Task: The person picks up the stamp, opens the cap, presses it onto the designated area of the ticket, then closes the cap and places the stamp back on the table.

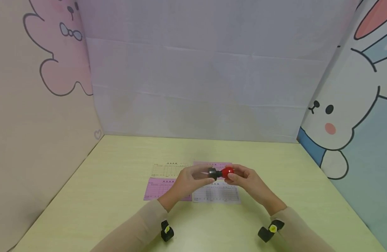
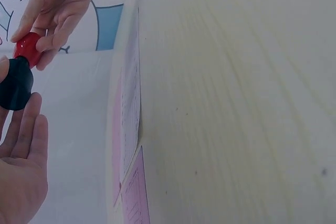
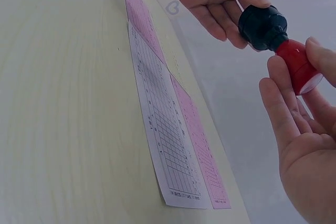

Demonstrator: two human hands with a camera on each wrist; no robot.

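Note:
Between my two hands is a hand stamp (image 1: pixel 217 173) with a red knob and a black body, lying sideways above the paper forms. My left hand (image 1: pixel 186 182) pinches the black body (image 3: pixel 261 27) between thumb and fingers. The red knob (image 3: pixel 298 66) is in the grip of my right hand (image 1: pixel 252 184), thumb on one side and fingers on the other. A narrow black neck joins the two parts. Under the hands lie a white form (image 1: pixel 217 194), a pink form (image 1: pixel 155 189) at the left, a yellow form (image 1: pixel 166 169) and another pink one (image 3: pixel 202 145) behind.
The forms lie edge to edge on a pale yellow table (image 1: pixel 102 175). A pale cloth wall (image 1: pixel 193 87) stands at the back, with cartoon-printed panels at the left and right (image 1: pixel 363 140). Both wrists carry small black cameras (image 1: pixel 266 233) close over the table.

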